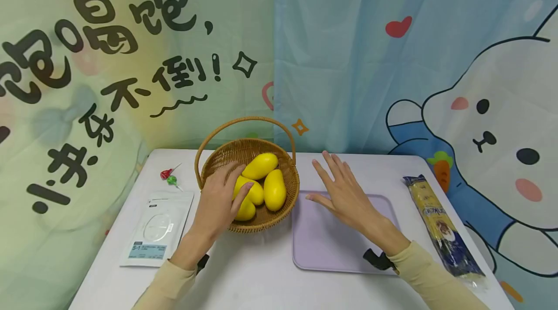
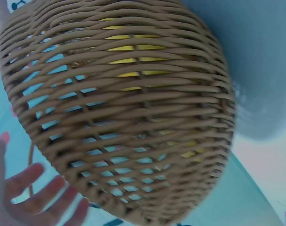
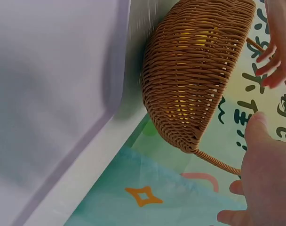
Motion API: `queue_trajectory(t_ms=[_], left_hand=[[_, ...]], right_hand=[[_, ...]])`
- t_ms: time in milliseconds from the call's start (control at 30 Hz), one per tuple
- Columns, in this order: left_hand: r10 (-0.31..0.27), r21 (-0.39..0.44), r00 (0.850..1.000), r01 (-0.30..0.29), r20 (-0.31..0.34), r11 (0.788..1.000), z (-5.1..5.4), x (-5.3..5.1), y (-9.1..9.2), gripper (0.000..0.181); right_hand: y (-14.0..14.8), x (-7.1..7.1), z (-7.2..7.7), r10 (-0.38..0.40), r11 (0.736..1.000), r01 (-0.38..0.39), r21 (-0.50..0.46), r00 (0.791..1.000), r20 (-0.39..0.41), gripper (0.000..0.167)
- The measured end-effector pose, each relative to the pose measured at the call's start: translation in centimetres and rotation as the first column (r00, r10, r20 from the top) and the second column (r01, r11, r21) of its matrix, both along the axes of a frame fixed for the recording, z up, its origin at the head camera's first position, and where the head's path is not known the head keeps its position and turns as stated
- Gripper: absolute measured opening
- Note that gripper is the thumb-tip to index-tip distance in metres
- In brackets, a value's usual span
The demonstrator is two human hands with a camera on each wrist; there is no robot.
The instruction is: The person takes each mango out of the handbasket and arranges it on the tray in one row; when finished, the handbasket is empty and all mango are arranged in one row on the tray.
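Note:
A wicker basket (image 1: pixel 279 215) with a tall handle stands at the back middle of the table and holds several yellow mangoes (image 1: pixel 275 190). Over its left side hovers my left hand (image 1: pixel 221 198), fingers loosely bent and nothing gripped. In the left wrist view, those fingers (image 2: pixel 44 200) lie past the basket's rim, apart from the weave. My right hand (image 1: pixel 346 196), fingers spread, hangs over a lilac tray (image 1: pixel 335 252) to the right of the basket. Through the weave, yellow mangoes (image 3: pixel 192 37) show in the right wrist view. The lower mangoes are partly hidden by my left hand.
A white pouch (image 1: pixel 159 227) lies at the left, with a red lollipop (image 1: pixel 166 174) and a green lollipop (image 1: pixel 172 180) behind it. A long noodle packet (image 1: pixel 444 227) lies along the right edge. Printed curtains (image 1: pixel 331 58) hang behind the table.

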State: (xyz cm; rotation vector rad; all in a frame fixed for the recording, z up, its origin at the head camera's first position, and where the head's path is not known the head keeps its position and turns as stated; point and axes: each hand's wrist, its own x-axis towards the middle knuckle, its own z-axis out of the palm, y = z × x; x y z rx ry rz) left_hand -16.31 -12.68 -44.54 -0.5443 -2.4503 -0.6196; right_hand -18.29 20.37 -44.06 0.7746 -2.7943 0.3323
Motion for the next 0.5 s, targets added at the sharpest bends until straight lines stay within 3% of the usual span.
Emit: queue_trajectory(t_ms=[100,200,300,500], left_hand=[[-0.008,0.066,0.991,0.017,-0.131,0.998,-0.2,0.1,-0.8,0.044],[0.021,0.141,0.978,0.009,-0.208,0.990,-0.5,0.1,-1.6,0.042],[0.076,0.190,0.970,-0.031,-0.232,0.981,-0.9,0.2,-2.2,0.043],[0.152,0.220,0.963,-0.103,-0.223,0.970,-2.1,0.2,-3.0,0.037]], right_hand=[[-0.2,0.0,0.2,0.016,1.000,-0.017,-0.011,1.000,-0.018,0.085],[-0.4,0.0,0.4,0.034,0.999,-0.035,-0.019,0.999,-0.036,0.084],[-0.9,0.1,0.7,0.058,0.998,-0.059,-0.032,0.998,-0.040,0.082],[-1.9,0.1,1.1,0.126,0.990,-0.130,-0.048,0.989,-0.080,0.077]])
